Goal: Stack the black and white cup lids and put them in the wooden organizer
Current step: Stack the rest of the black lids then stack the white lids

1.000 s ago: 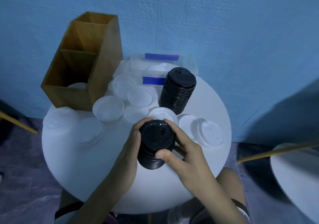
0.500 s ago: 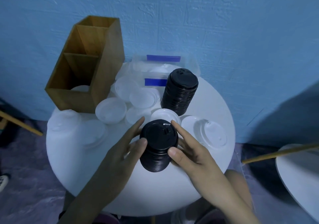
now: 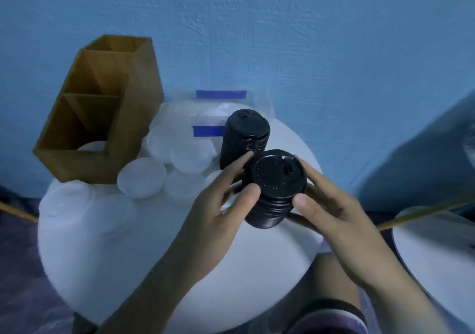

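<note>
Lifted rightward, black lid stack (image 3: 276, 179) leans slightly (top up, axis near-vertical)

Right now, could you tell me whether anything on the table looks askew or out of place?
Nothing looks spilled or damaged. The short black lid stack, held between the left hand and right hand, is tilted rather than upright, and the white lids lie loose and unstacked on the table beside the wooden organizer.

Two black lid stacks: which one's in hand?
The nearer, shorter stack, held between left hand and right hand; the taller stack stands on the table behind.
</note>
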The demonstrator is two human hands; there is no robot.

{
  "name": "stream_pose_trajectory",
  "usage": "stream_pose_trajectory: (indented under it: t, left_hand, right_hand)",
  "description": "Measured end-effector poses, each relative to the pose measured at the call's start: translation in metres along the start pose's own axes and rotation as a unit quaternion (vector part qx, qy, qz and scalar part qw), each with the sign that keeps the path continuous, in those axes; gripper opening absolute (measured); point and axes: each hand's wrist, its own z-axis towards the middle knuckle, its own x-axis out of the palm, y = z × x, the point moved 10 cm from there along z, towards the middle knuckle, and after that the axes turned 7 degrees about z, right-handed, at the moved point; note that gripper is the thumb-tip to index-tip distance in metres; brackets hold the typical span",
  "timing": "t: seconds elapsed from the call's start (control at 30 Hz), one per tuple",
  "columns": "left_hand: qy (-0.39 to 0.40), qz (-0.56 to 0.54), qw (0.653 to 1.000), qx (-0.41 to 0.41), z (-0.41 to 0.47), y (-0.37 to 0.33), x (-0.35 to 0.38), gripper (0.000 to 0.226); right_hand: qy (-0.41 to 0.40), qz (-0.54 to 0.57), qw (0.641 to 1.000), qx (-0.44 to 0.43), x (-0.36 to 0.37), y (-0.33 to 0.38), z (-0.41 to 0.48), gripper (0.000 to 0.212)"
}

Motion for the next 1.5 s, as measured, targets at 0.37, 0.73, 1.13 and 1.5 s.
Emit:
stream_pose_trajectory:
  t: [0.37, 0.73, 1.13, 1.5]
  left_hand:
    - [0.047, -0.003, 0.999, 0.008, 0.102, 0.023, 0.092, 0.065]
    - [0.091, 0.018, 0.994, -0.053, 0.135, 0.064, 0.116, 0.086]
    - [0.073, 0.185, 0.979, -0.047, 0.121, 0.057, 0.103, 0.085]
    - [0.101, 0.557, 0.807, 0.166, 0.035, 0.043, 0.087, 0.061]
  right_hand:
    - [-0.063, -0.058, 0.996, 0.040, -0.102, -0.003, 0.057, 0.050]
    - [-0.061, -0.060, 0.993, 0.077, -0.120, -0.040, 0.083, 0.043]
    - [-0.080, -0.180, 0.975, 0.107, -0.136, -0.056, 0.080, 0.094]
    - [0.024, -0.511, 0.858, 0.050, -0.073, -0.069, 0.006, 0.076]
